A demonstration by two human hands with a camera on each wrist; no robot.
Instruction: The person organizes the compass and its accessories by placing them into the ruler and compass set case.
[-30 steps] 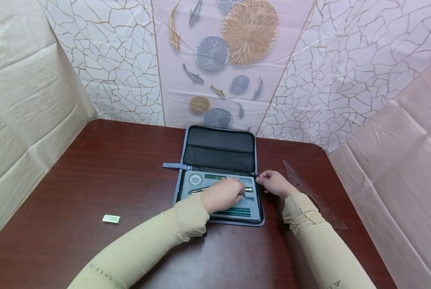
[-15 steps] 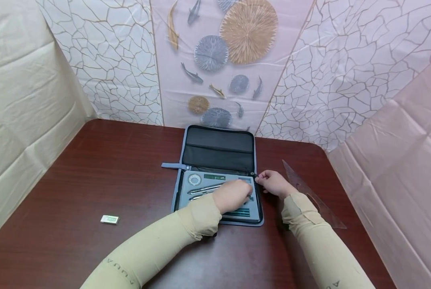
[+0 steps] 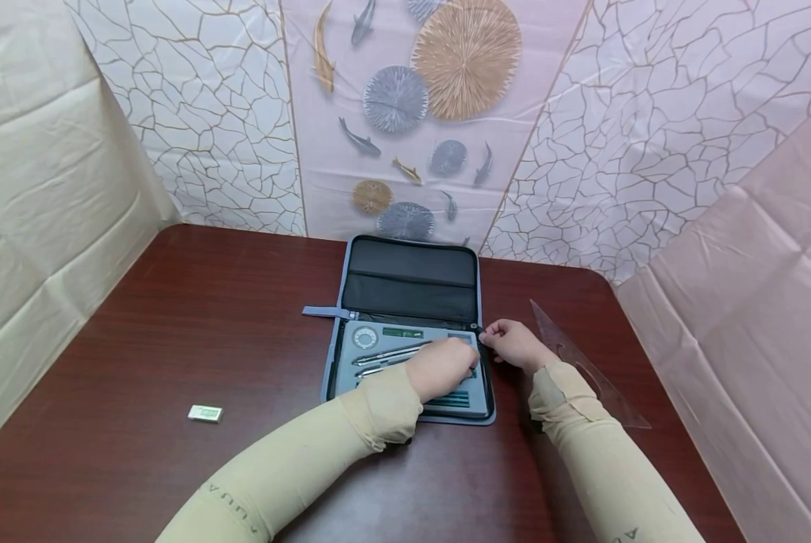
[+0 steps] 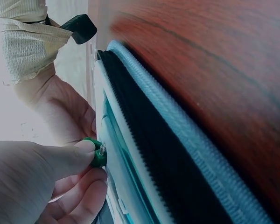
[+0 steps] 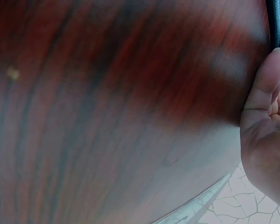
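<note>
The left hand clamps its fingers on a green piece at the tray's right side; the right hand seemingly pinches the case.

The case is edged in woven cloth.

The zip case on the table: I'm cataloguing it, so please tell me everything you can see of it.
The zip case lies open on the reddish-brown table, its black-lined lid folded back toward the patterned wall. It looks like fabric, with blue woven-looking edging and dark zip teeth; a blue strap juts out left. A grey tray of drawing tools fills the base. The left hand works over the tray; the right hand seems to pinch the case's right edge.
</note>
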